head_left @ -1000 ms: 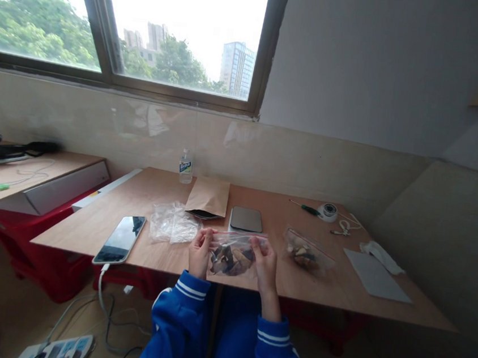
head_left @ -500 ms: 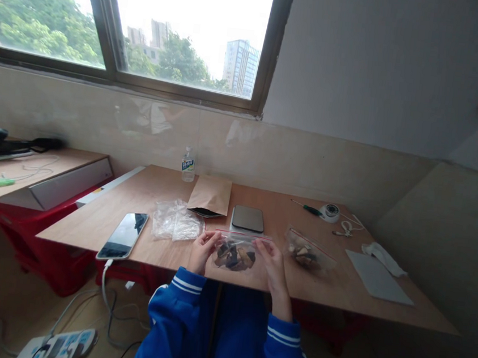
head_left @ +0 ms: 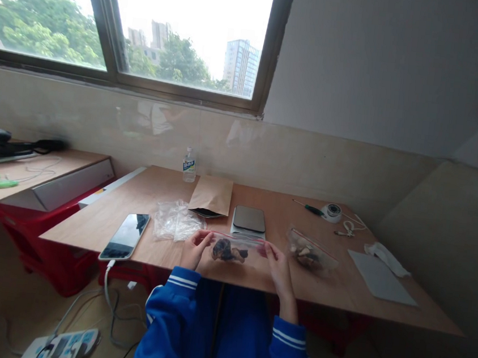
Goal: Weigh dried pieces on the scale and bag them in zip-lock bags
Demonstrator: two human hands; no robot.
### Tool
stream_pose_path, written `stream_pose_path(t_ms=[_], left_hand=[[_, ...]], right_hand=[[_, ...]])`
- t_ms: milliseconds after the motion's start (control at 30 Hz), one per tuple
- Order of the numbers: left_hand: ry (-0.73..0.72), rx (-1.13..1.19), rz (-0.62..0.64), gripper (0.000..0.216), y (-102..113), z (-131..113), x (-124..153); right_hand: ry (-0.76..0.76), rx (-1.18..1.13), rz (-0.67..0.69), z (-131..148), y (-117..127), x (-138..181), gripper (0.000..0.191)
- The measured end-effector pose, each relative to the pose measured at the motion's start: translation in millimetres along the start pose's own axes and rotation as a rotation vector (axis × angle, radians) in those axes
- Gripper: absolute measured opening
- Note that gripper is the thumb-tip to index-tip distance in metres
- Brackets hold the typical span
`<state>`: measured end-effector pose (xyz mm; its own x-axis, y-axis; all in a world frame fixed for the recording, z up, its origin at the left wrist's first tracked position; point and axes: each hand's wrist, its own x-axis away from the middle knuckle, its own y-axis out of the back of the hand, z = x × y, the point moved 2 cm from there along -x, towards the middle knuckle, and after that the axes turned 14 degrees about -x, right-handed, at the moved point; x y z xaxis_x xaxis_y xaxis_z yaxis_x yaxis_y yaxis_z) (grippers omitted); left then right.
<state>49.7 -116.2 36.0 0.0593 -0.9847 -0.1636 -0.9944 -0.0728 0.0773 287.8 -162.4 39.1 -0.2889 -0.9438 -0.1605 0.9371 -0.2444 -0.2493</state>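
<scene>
Both hands grip one clear zip bag [head_left: 231, 249] with a red seal strip, held low over the near edge of the wooden table [head_left: 134, 202]. The left hand [head_left: 193, 249] is closed on the bag's left end, and the right hand [head_left: 278, 268] is closed on its right end, so the bag is stretched flat between them. Inside it sits a small heap of dark and tan pieces, gathered toward the left half; what they are cannot be made out at this size. A second zip bag [head_left: 310, 253], also red-sealed, lies on the table just right of the right hand and holds a similar mix of brown and pale pieces. Left of the held bag lies a crumpled pile of clear bags [head_left: 174, 222], seemingly empty. Behind it a brown paper pouch [head_left: 211, 196] lies flat with a dark opening at its near end, and a grey flat device [head_left: 249, 219] lies beside that. A small water bottle [head_left: 188, 166] stands upright at the wall. A phone [head_left: 125, 236] lies at the table's left near edge, cable attached.
</scene>
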Motion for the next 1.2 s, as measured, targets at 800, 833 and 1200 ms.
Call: stream_pose_path(t_ms=[800,833,1200], left_hand=[[0.067,-0.007,0.045,0.037,2,3,1],[0.066,-0.014,0.048,0.037,2,3,2],[0.059,-0.013,0.042,0.039,4,6,2]], right_hand=[[0.063,-0.045,-0.079,-20,-10,-5,0.037],[0.058,-0.052,-0.078,-22,-11,-5,0.037],[0.01,-0.104,-0.095,-20,-11,-3,0.035]])
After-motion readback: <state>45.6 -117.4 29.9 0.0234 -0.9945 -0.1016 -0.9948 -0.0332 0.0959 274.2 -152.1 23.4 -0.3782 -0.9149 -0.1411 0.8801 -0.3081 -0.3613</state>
